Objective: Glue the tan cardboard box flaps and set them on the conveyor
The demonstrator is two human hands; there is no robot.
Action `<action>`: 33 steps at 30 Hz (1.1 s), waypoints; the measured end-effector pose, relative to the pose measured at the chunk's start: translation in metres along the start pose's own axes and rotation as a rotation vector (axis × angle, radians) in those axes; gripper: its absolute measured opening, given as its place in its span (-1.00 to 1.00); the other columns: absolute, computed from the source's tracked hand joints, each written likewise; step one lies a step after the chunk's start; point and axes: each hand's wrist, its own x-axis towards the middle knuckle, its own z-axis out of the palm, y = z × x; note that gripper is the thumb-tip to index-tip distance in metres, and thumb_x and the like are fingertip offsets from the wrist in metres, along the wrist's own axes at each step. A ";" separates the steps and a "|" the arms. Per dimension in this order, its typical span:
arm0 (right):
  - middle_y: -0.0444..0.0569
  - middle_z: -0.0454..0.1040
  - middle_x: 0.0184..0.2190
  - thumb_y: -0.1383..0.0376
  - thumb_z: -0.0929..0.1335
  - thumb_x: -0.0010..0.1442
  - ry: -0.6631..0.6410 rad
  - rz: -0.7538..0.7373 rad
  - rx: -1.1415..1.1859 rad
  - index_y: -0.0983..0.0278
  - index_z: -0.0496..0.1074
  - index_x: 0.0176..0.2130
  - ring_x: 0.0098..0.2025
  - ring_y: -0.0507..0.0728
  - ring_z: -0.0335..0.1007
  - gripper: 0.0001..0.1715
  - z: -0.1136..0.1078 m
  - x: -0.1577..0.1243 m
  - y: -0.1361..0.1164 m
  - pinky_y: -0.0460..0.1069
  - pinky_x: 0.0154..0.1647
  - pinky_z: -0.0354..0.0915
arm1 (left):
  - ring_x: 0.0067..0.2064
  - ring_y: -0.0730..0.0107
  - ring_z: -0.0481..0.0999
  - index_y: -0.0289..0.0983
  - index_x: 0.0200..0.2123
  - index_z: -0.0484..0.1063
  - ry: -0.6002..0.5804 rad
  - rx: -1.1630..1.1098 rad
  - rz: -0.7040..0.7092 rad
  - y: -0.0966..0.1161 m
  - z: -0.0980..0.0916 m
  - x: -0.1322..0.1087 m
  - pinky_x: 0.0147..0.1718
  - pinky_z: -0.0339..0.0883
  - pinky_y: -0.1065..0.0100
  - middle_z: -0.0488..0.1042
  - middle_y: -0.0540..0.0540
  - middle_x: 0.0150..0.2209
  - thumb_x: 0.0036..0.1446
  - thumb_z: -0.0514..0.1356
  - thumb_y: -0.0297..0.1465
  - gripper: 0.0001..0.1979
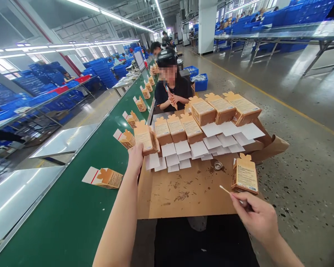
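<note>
So the person's left hand has a tan and brown carton gripped by its lower left side, right where the green conveyor belt meets the work table; most of the fingers are tucked out of sight, so can't really tell how they're wrapped. The right hand is pinching a cotton swab between thumb and fingers, white tip sticking out up and to the left, well clear of the held carton. Just beyond that hand there's a lone carton on the right side of the brown table covering, scalloped flap up. A small round dish sits nearby with dark wet-looking spots around it. Behind it is a pile of cartons with white flaps poking out toward the wearer. More cartons are lined up along the belt, and across the table a co-worker in a dark top has both hands up around something slim.
</note>
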 end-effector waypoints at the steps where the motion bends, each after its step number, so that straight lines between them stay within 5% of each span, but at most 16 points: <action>1: -0.13 0.42 -0.61 0.02 0.48 0.55 -0.009 -0.031 -0.026 0.13 0.75 -0.34 -0.63 0.06 0.30 -0.55 -0.005 0.012 0.005 -0.02 -0.58 0.28 | 0.50 -0.12 0.57 -0.21 0.20 0.73 0.003 -0.034 -0.012 0.001 -0.010 -0.010 0.52 0.44 0.08 0.66 -0.32 0.35 0.36 0.44 0.04 -0.46; 5: -0.13 0.42 -0.59 -0.04 0.40 0.59 -0.152 -0.035 -0.198 0.15 0.67 -0.36 -0.59 0.04 0.33 -0.45 -0.011 0.068 0.028 -0.03 -0.49 0.23 | 0.59 -0.15 0.52 -0.14 0.44 0.60 -0.048 -0.274 -0.080 0.002 -0.040 -0.066 0.51 0.47 0.03 0.61 -0.28 0.50 0.35 0.42 0.19 -0.22; 9: -0.12 0.54 -0.55 0.18 0.41 0.50 -0.426 0.045 -0.402 0.15 0.58 -0.36 -0.48 0.10 0.46 -0.65 0.006 0.110 0.037 -0.03 -0.37 0.17 | 0.41 -0.33 0.70 -0.13 0.29 0.69 -0.174 -0.362 -0.294 -0.023 -0.051 -0.138 0.31 0.68 -0.13 0.77 -0.31 0.28 0.05 0.63 0.21 -0.14; 13: -0.03 0.65 -0.45 0.29 0.43 0.47 -0.568 0.071 -0.618 0.18 0.58 -0.33 -0.37 0.15 0.53 -0.72 0.027 0.125 0.041 0.00 -0.29 0.08 | 0.30 -0.30 0.78 -0.15 0.15 0.69 -0.233 -0.311 -0.438 -0.062 -0.043 -0.193 0.26 0.71 -0.12 0.78 -0.34 0.23 -0.19 0.76 0.17 -0.09; 21: -0.04 0.52 -0.54 0.28 0.41 0.48 -0.628 0.020 -0.626 0.16 0.50 -0.42 -0.46 0.15 0.41 -0.62 0.029 0.138 0.056 0.06 -0.36 0.03 | 0.26 -0.24 0.81 -0.17 0.13 0.59 -0.356 -0.248 -0.464 -0.073 -0.030 -0.199 0.32 0.68 -0.13 0.78 -0.32 0.19 -0.19 0.81 0.00 -0.11; 26: -0.12 0.59 -0.50 0.25 0.33 0.57 -0.494 -0.060 -0.261 0.15 0.61 -0.24 -0.51 0.10 0.40 -0.67 0.037 0.067 0.027 0.01 -0.43 0.14 | 0.27 -0.18 0.80 -0.15 0.16 0.54 -0.283 -0.237 -0.415 -0.072 -0.026 -0.201 0.34 0.66 -0.14 0.76 -0.31 0.21 -0.07 0.77 0.02 -0.15; 30: -0.18 0.56 -0.51 0.36 0.34 0.55 -0.533 -0.180 -0.014 0.15 0.53 -0.34 -0.50 0.04 0.39 -0.63 0.088 -0.029 -0.012 -0.03 -0.36 0.21 | 0.25 -0.18 0.81 -0.14 0.15 0.55 -0.286 -0.186 -0.430 -0.073 -0.029 -0.201 0.30 0.69 -0.14 0.77 -0.30 0.17 -0.07 0.77 0.02 -0.17; 33: -0.23 0.45 -0.54 0.46 0.37 0.46 -0.530 -0.215 -0.003 0.14 0.42 -0.39 -0.51 0.04 0.29 -0.63 0.125 -0.067 -0.025 -0.01 -0.34 0.12 | 0.21 -0.16 0.82 -0.15 0.12 0.56 -0.327 -0.155 -0.446 -0.073 -0.032 -0.197 0.28 0.70 -0.11 0.78 -0.28 0.14 -0.10 0.78 0.01 -0.18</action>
